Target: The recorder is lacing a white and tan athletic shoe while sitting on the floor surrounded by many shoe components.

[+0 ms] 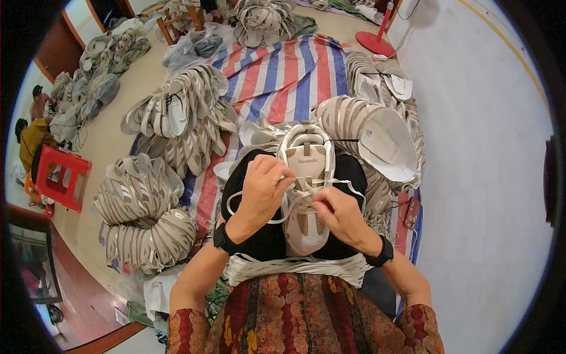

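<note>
Both hands worked over one beige-and-white shoe upper (pixel 306 167), which lay on the wearer's lap between the black-clad thighs, toe toward the body. Left hand (pixel 260 190): grip pinched together on the white lace (pixel 275 222), at the left edge of the eyelet area; a loop of it hung out to the left. Right hand (pixel 343 217): thumb and finger closed on the lace just over the eyelets, to the right of the left hand. A bundle of white laces (pixel 295 268) lay across the lap, nearer the body. Ahead, a striped sheet (pixel 289 74) covered the floor. Curved stacks of uppers (pixel 152 239) stood to the left; another stack (pixel 354 121) stood just right of the knees. Far left: a red stool (pixel 62 177), two people near it.
</note>
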Demonstrator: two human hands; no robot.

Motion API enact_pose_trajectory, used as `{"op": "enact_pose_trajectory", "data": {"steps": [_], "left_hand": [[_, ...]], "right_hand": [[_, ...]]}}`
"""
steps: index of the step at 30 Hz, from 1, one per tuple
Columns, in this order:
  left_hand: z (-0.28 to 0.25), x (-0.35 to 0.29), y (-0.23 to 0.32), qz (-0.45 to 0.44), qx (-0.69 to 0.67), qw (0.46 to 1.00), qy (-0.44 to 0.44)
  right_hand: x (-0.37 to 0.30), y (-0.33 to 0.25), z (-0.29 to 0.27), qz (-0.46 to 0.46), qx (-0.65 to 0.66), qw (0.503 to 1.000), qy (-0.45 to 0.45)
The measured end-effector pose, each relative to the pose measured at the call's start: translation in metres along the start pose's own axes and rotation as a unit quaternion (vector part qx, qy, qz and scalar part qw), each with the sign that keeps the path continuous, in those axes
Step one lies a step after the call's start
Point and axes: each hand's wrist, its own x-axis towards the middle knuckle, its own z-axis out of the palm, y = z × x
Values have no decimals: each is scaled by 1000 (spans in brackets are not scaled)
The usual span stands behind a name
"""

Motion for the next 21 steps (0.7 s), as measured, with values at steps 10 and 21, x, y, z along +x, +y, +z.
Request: {"op": "enact_pose_trajectory", "data": {"steps": [10,21], "left_hand": [[10,10,2,112,191,969,-105],[4,24,13,148,238,937,-209]], "right_hand": [[0,19,-1,58,79,995,-6],[-1,26,-3,15,96,995,8]]}}
